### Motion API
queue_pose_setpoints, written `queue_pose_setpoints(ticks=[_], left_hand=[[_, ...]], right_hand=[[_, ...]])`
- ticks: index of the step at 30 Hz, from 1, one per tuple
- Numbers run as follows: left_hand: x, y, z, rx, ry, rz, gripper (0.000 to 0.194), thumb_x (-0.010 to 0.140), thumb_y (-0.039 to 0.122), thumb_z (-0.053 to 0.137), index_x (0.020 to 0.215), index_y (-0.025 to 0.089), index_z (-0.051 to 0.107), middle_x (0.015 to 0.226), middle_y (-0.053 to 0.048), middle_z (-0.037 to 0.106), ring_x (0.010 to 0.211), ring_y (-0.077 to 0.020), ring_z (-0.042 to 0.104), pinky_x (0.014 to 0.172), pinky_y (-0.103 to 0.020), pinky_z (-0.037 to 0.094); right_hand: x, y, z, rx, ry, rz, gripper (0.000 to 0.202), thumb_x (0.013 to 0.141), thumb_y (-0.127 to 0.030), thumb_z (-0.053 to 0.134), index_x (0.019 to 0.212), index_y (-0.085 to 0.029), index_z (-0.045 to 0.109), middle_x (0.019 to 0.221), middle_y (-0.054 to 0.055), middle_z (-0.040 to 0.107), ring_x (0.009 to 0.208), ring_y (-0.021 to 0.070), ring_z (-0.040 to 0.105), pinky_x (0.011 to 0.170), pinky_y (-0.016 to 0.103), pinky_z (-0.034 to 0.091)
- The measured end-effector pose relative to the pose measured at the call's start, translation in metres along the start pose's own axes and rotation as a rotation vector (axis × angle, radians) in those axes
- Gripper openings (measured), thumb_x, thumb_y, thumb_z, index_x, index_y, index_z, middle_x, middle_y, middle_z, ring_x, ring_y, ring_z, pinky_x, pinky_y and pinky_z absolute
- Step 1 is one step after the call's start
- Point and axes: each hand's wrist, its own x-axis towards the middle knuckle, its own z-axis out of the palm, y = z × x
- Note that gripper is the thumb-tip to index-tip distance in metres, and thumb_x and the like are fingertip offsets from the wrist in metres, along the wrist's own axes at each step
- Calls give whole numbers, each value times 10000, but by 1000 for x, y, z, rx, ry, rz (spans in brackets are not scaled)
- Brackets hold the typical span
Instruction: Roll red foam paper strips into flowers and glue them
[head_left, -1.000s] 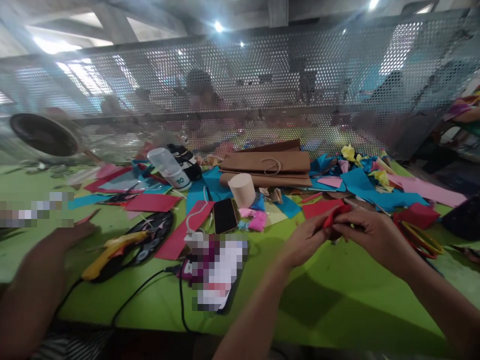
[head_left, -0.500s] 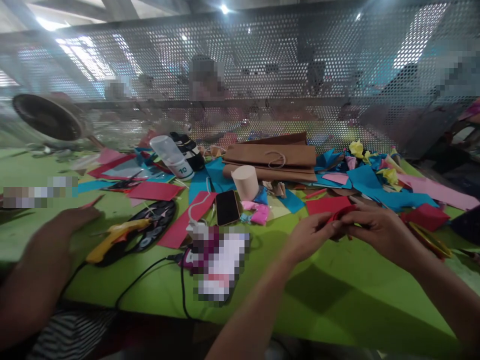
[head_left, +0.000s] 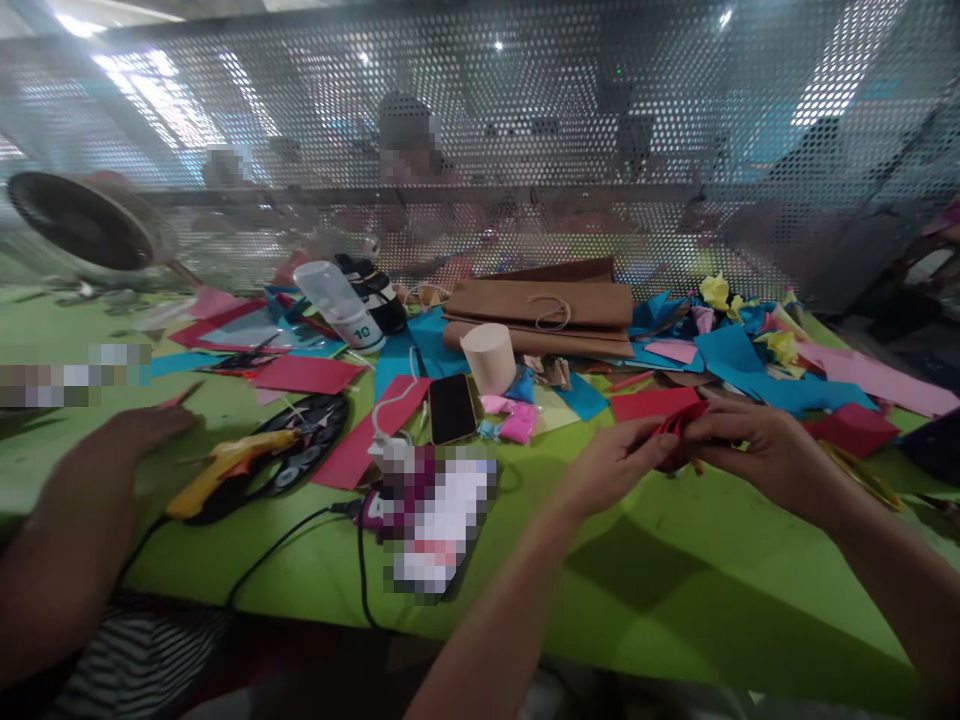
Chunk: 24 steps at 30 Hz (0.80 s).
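Observation:
Between my two hands is a folded piece of red paper, held up above the green table. My left hand pinches its left side with thumb and fingers. On the other side my right hand grips it with bent fingers. The paper's lower part is partly hidden by the fingers. A flat red sheet lies just behind my left hand. To the right of my right hand rest a dark red paper piece and a yellow ring-shaped thing, perhaps a tape roll.
A co-worker's hand holds a thin stick at the left, near a yellow glue gun. Phones, a power strip with cords, a cream cylinder, a bottle, brown paper and blue paper scraps lie around. A perforated metal screen stands behind.
The red paper is tilted more upright, with more of its folds showing between my hands. The whole view has shifted slightly; the other things stay in place.

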Motion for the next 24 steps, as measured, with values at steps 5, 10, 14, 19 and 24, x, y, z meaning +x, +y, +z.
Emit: queue_pose_setpoints(ticks=[5,10,14,19,24], left_hand=[[-2,2,-1,-34,2,-53,513,1013,605,521,1163,166,741,1142,-85,742,1062,-228,646,961,-316,487],[-3,4,-2,-79,0,-99,472,1004,573,536,1116,162,738,1081,-74,730,974,-199,620,884,-291,466],[-4,4,-2,-124,6,-134,483,987,598,541,1078,162,726,959,-50,678,843,-161,559,749,-261,428],[-4,2,-3,-190,-7,-163,513,967,660,548,927,165,676,800,5,534,732,-125,445,661,-256,355],[-3,-1,-3,-193,12,-198,568,926,725,562,864,168,655,777,15,502,716,-121,433,651,-266,346]], right_hand=[[0,-2,-1,18,-9,-51,126,962,-319,695,943,-277,813,935,42,788,896,232,730,770,338,559],[-2,-3,-1,31,32,-106,81,947,-253,710,902,-265,776,944,33,761,888,207,712,775,310,545],[-4,-2,0,46,13,-122,95,958,-242,701,887,-261,760,926,32,742,858,191,707,753,286,542],[-4,-2,-2,41,-12,-157,117,959,-214,689,870,-255,752,888,16,711,793,156,685,716,252,525],[-7,-2,-3,36,-46,-151,137,974,-228,672,865,-243,754,892,27,708,787,154,682,711,251,518]])
